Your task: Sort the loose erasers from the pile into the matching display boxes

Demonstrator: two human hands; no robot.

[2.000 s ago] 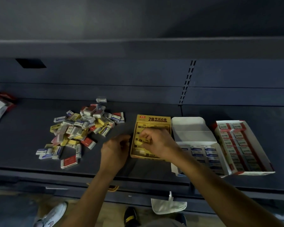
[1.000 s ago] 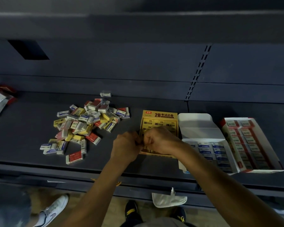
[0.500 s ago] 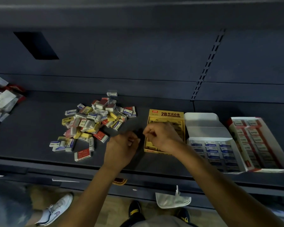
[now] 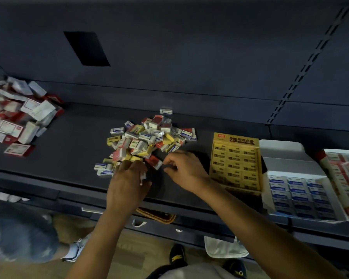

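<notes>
Dark shelf: one eraser pile, three display boxes at right. My left grip touches the pile's lower edge, hold unclear; my right grip beside it, loosely curled, empty.

Dark shelf, card packets left, woven basket
</notes>
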